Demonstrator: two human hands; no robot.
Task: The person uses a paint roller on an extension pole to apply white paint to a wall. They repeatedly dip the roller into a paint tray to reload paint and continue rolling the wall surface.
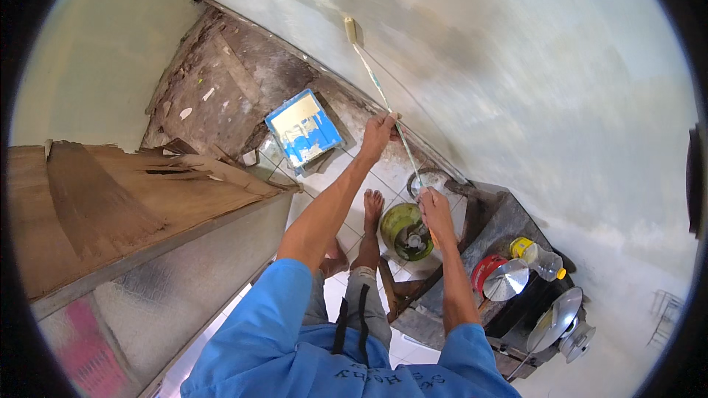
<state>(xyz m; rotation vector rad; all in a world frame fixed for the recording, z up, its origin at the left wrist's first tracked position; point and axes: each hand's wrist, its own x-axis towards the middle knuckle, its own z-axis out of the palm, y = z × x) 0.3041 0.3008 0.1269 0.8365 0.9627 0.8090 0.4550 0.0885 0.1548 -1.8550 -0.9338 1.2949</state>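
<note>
Both hands grip the thin, paint-spattered pole of a paint roller. My left hand (380, 135) is closed around the middle of the pole (378, 84). Lower down, near its orange handle end, my right hand (435, 213) holds it. At the far end the roller head (350, 30) rests at the pale wall (498, 94), beside a darker patch. A blue paint tray (326, 131) with cream paint sits on the floor, left of my left hand.
A green gas cylinder (406, 232) stands by my feet. On the dark table (437, 315) at the right are a red tin (487, 271), a plastic bottle (547, 263) and metal lids. A cabinet with a splintered wooden top (127, 199) fills the left. Broken, bare ground (221, 83) lies beyond the tiles.
</note>
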